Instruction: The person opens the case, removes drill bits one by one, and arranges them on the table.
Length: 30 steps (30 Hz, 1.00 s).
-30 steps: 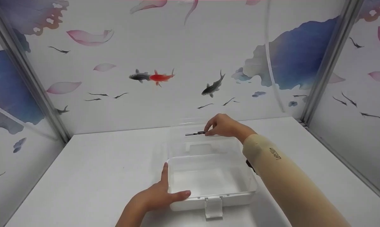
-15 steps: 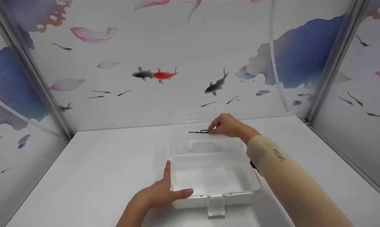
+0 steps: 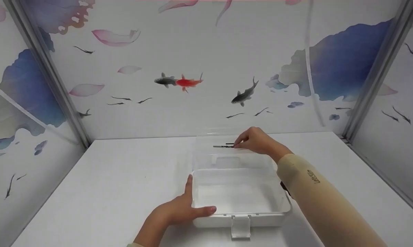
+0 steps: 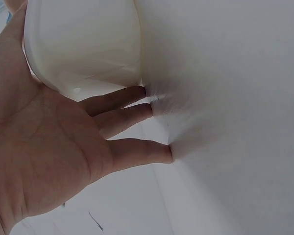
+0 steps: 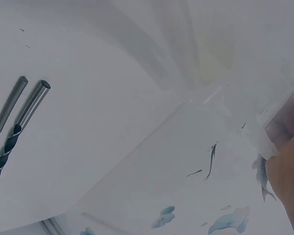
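Pinching drill bits point(image 3: 223, 146) in my nearer right hand point(image 3: 256, 140); they jut left, long axis side-to-side. Left hand point(image 3: 179, 208), well apart, spread wide against box point(image 3: 211, 222).

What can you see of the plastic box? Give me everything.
The box is whitish, translucent and plastic-looking, with rounded corners and a latch hanging at the front. It stands upright and open on the white table, a clear lid apparently swung back at its far side. The left hand touches its near-left corner, the thumb over the rim.
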Tool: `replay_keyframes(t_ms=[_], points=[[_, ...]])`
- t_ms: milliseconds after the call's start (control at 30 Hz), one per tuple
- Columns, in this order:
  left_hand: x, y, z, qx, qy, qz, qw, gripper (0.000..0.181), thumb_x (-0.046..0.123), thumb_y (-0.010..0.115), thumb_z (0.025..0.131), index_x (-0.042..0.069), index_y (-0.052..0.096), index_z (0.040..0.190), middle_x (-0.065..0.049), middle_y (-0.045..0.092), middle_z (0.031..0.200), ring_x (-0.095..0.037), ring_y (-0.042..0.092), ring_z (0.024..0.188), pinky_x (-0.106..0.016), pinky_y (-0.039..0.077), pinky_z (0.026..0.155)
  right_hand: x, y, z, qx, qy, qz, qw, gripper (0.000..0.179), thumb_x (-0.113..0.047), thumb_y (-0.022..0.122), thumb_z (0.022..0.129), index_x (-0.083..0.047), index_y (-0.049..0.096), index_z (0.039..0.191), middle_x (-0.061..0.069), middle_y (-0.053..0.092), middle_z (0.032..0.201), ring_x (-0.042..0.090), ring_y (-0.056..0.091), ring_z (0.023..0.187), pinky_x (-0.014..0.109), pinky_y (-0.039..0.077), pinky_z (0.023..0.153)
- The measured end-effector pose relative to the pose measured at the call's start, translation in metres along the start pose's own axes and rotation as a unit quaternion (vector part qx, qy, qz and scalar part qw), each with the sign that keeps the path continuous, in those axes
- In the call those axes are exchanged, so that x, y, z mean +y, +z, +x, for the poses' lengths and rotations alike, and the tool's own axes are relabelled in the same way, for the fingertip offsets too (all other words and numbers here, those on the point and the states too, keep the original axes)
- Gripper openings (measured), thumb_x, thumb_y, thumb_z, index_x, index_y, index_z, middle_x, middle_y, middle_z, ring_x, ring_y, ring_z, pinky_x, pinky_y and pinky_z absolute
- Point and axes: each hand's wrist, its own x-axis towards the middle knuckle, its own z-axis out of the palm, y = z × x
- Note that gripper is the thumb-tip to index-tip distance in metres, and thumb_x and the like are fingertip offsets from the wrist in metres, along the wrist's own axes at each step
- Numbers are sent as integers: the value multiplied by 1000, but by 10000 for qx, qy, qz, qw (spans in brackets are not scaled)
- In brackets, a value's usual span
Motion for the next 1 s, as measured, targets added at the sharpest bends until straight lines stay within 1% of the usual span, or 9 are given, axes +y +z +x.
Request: replay_keyframes(t_ms=[200, 267, 367, 500, 733, 867, 1000], points=[[-2, 1, 5, 42, 102, -120, 9999, 134, 73, 67, 74, 7, -17, 155, -24, 37, 153, -30, 42, 138, -55, 35, 111, 3, 0, 1, -49, -134, -37, 9999, 15, -22, 71, 91, -14, 78, 101, 3, 73, 104, 17, 57, 87, 29, 48, 73], [-3, 1, 5, 40, 94, -112, 9999, 134, 73, 68, 74, 7, -17, 155, -24, 37, 153, -30, 43, 138, -54, 36, 111, 3, 0, 1, -93, -118, -43, 9999, 15, -21, 70, 92, -14, 78, 102, 3, 73, 104, 18, 58, 89, 29, 49, 75], [-4, -2, 3, 78, 67, -123, 9999, 134, 73, 68, 74, 7, -16, 155, -24, 38, 152, -29, 44, 138, -53, 37, 111, -1, 1, 5, -146, -130, -72, 9998, 15, -21, 70, 92, -14, 77, 103, 3, 73, 105, 18, 59, 91, 30, 50, 77], [-6, -1, 2, 92, 47, -110, 9999, 133, 72, 68, 74, 8, -15, 156, -24, 39, 152, -30, 45, 137, -53, 37, 111, 0, 3, 3, -131, -157, -77, 9998, 14, -22, 69, 92, -16, 77, 102, 3, 73, 107, 18, 60, 94, 31, 50, 79], [-4, -2, 2, 36, 49, -151, 9999, 134, 73, 68, 74, 8, -16, 155, -24, 36, 154, -30, 42, 139, -54, 36, 111, 2, 1, 3, -154, -213, -28, 9996, 12, -23, 70, 92, -19, 78, 99, 2, 73, 107, 18, 61, 97, 33, 50, 81], [-4, -2, 1, 47, 48, -65, 10000, 134, 74, 67, 73, 9, -17, 155, -24, 37, 153, -29, 43, 139, -52, 37, 111, 2, -2, 2, -198, -221, 22, 9996, 15, -23, 69, 92, -16, 77, 103, 3, 72, 109, 19, 62, 99, 35, 51, 84], [-5, -3, 0, 42, 18, -75, 10000, 134, 74, 67, 74, 9, -16, 155, -24, 36, 154, -30, 42, 140, -52, 36, 111, -1, -5, 3, -258, -135, 181, 9994, 19, -25, 69, 93, -15, 76, 106, 3, 72, 111, 20, 62, 102, 39, 52, 88]])
